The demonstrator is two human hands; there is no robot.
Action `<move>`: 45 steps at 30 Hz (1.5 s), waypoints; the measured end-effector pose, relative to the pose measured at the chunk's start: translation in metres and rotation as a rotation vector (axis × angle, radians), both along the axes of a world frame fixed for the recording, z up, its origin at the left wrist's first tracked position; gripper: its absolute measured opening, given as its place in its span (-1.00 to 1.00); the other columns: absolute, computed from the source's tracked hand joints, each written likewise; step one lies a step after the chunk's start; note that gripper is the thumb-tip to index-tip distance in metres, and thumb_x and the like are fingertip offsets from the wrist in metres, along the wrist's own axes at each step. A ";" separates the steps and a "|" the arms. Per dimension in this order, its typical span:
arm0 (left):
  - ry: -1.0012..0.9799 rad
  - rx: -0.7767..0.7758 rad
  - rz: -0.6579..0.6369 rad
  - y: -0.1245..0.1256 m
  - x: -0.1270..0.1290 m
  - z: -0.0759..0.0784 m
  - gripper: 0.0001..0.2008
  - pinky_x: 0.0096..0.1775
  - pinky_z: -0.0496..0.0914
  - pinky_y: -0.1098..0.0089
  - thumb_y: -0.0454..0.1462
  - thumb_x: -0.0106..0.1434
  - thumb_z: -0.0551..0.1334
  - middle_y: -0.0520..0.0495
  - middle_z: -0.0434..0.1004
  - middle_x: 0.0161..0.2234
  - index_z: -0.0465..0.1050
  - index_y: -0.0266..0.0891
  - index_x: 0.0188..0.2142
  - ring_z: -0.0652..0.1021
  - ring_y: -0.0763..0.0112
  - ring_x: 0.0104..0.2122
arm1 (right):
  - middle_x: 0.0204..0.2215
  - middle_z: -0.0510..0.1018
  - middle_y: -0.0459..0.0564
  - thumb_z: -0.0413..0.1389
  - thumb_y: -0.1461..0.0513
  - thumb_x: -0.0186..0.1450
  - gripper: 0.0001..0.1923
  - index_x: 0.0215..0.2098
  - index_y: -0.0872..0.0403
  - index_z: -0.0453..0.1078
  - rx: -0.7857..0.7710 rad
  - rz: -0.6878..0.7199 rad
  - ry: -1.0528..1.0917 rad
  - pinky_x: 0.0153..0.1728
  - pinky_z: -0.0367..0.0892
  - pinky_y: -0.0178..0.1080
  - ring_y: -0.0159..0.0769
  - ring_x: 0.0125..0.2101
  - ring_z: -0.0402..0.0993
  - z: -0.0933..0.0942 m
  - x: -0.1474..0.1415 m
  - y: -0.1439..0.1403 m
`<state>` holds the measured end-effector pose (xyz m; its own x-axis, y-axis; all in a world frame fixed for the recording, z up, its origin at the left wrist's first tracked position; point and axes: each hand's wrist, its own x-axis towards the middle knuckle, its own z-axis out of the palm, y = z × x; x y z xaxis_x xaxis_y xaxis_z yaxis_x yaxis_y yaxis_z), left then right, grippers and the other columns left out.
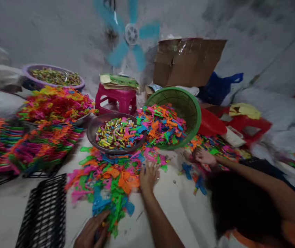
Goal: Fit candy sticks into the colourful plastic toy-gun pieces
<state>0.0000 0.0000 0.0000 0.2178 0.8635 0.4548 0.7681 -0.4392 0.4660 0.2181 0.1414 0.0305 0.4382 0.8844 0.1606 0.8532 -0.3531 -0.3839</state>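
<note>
My left hand (92,230) is at the bottom edge, its fingers curled by the near end of a pile of bright plastic pieces (113,179). A speck of orange shows at its fingertips; what it holds is blurred and partly hidden. My right hand (148,175) lies on the pile's right side, fingers stretched out and apart, palm down. The pieces are green, orange, blue and pink, some toy-gun-like in outline. Behind them, a dark metal basin (91,137) holds small yellow-and-pink wrapped cylinders. A green basket (196,117) leans beside it, spilling more plastic pieces.
On the right, another person (243,203) leans in, a hand (205,156) on scattered pieces. Black plastic crates (46,210) stand left, below racked pieces (38,144). Behind are a pink stool (116,98), a spinning fan (131,34) and a cardboard box (188,63).
</note>
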 end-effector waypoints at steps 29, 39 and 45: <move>-0.420 -0.212 0.262 -0.014 -0.009 0.020 -0.76 -0.18 0.39 0.43 -0.14 0.10 0.15 -0.07 0.54 -0.29 0.44 -0.20 -0.30 0.52 0.34 -0.25 | -0.08 0.35 0.26 -0.08 0.08 0.19 -0.52 -0.05 0.22 0.30 0.254 0.348 0.030 -0.04 0.13 -0.03 -0.06 -0.04 0.21 -0.012 0.075 -0.017; -0.412 -0.372 0.416 -0.019 -0.008 0.025 -0.60 -0.49 0.39 0.53 -0.07 0.12 0.11 -0.01 0.55 -0.42 0.34 -0.24 -0.11 0.49 0.50 -0.63 | 0.00 0.24 0.21 0.00 0.02 0.12 -0.57 -0.21 0.16 0.39 0.395 0.221 -0.030 -0.09 0.22 -0.10 -0.14 -0.10 0.28 -0.018 0.129 -0.034; -0.416 -0.332 0.389 -0.016 -0.007 0.022 -0.64 -0.31 0.40 0.49 -0.06 0.10 0.12 -0.02 0.55 -0.31 0.39 -0.18 -0.17 0.55 0.40 -0.39 | -0.03 0.33 0.23 0.05 0.07 0.04 -0.59 -0.25 0.19 0.40 0.184 0.078 -0.163 -0.04 0.10 -0.04 -0.05 -0.05 0.23 -0.015 0.150 -0.025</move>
